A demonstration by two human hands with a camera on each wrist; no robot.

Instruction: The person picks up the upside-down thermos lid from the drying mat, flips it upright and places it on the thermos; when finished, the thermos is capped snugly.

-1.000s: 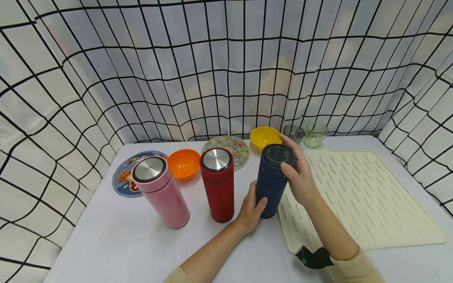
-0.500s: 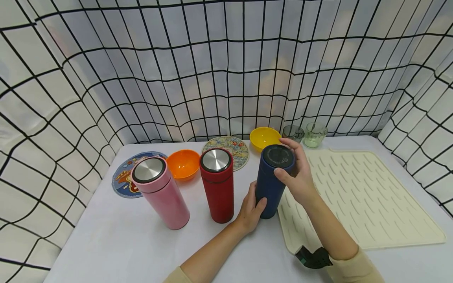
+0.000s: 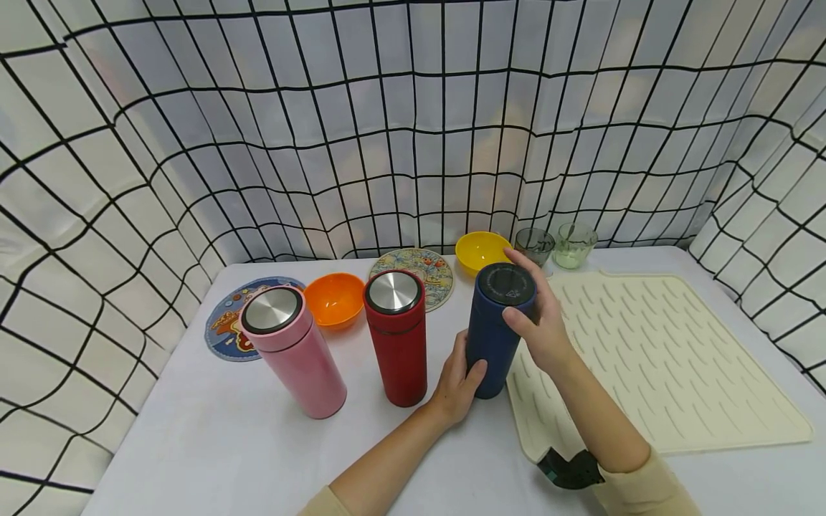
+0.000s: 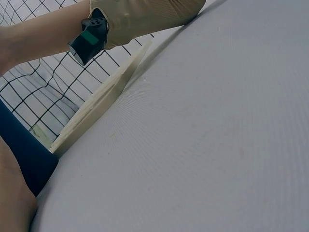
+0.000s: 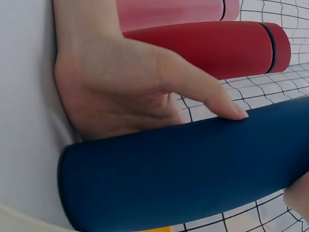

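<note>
A dark blue thermos flask [image 3: 488, 340] stands upright on the white table, tilted a little in the head view, its round black top faintly printed. My left hand [image 3: 454, 387] holds its lower body from the left, thumb on the near side. Around its upper end, my right hand [image 3: 547, 322] has the thumb in front and fingers behind the rim. In the right wrist view, the left thumb lies along the flask [image 5: 169, 176]. A red thermos [image 3: 399, 351] and a pink thermos [image 3: 303, 365], both with steel-topped lids, stand to the left.
Behind the flasks are an orange bowl [image 3: 335, 301], a yellow bowl [image 3: 480, 249], two round patterned mats, one of them blue [image 3: 222, 333], and two glass cups, one greenish [image 3: 574, 247]. A ridged cream mat [image 3: 671, 373] lies on the right. Black netting over white cloth encloses the table.
My right thumb has slid from the top's front edge down onto the flask's side, and the right fingers have shifted slightly left. The left hand and the other flasks stay put.
</note>
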